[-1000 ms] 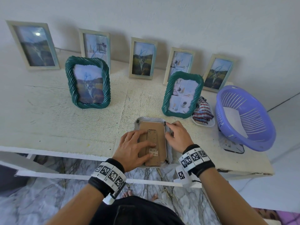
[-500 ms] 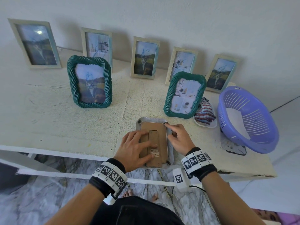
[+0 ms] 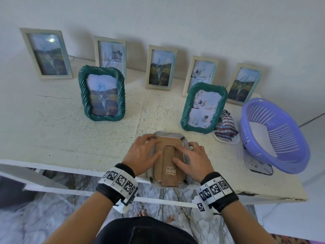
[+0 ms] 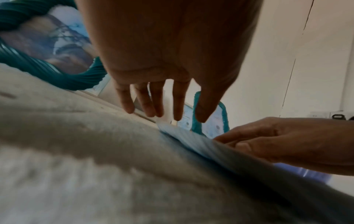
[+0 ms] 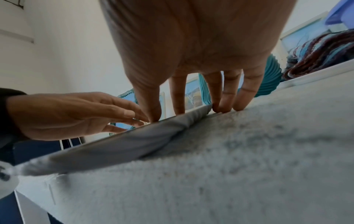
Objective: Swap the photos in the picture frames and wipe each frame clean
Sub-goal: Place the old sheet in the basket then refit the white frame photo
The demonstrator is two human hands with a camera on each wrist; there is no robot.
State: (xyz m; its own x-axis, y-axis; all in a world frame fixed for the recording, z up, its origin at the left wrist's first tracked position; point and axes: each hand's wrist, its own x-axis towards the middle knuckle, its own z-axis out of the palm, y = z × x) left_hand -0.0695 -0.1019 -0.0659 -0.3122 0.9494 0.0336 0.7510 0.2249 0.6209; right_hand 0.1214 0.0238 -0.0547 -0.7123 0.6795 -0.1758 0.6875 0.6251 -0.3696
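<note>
A grey picture frame (image 3: 186,145) lies face down at the table's front edge, its brown cardboard backing (image 3: 168,150) and fold-out stand facing up. My left hand (image 3: 149,147) lies flat over the frame's left side, with straight fingers reaching the top-left corner. My right hand (image 3: 190,155) rests on the right side, thumb on the backing and fingers on the frame's edge. The wrist views show the straight fingers (image 4: 178,112) of the left hand and the fingers (image 5: 226,104) of the right hand touching the frame. Two green twisted frames (image 3: 102,93) (image 3: 204,107) stand behind it with photos in them.
Several pale wooden frames (image 3: 161,67) lean against the wall at the back. A striped cloth (image 3: 226,128) sits on a white dish right of the green frame. A purple basket (image 3: 274,136) fills the table's right end. The face-down frame slightly overhangs the front edge.
My left hand slid from the middle of the backing to the top-left corner. My right hand drew back from the top-right corner to the right edge, thumb now on the backing.
</note>
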